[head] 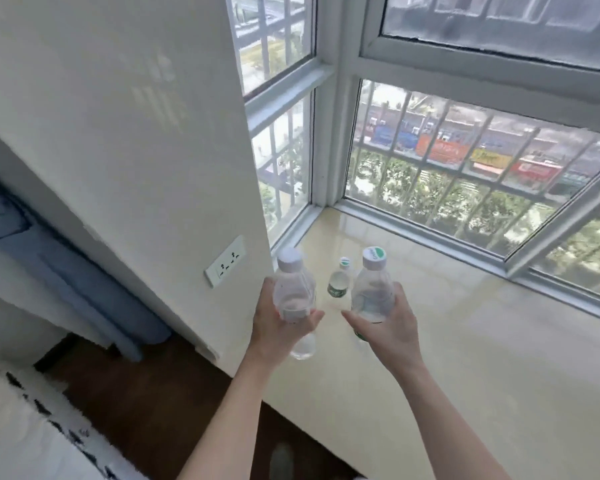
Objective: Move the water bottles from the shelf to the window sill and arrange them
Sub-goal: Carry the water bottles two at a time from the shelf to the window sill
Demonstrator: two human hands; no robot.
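Left grip: clasps white-capped bottle. Right grip: clasps green-labelled bottle. Risk: knocking over standing bottle, frame centre, on window sill.

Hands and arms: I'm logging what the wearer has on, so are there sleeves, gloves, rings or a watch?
Nothing worn shows. The left hand and right hand are gloveless, and both forearms are bare down to the frame edge. No rings, watch or markings visible on fingers or wrists.

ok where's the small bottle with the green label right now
In the head view the small bottle stands upright on the window sill, near its left end, showing between the two bottles held in the left hand and right hand.
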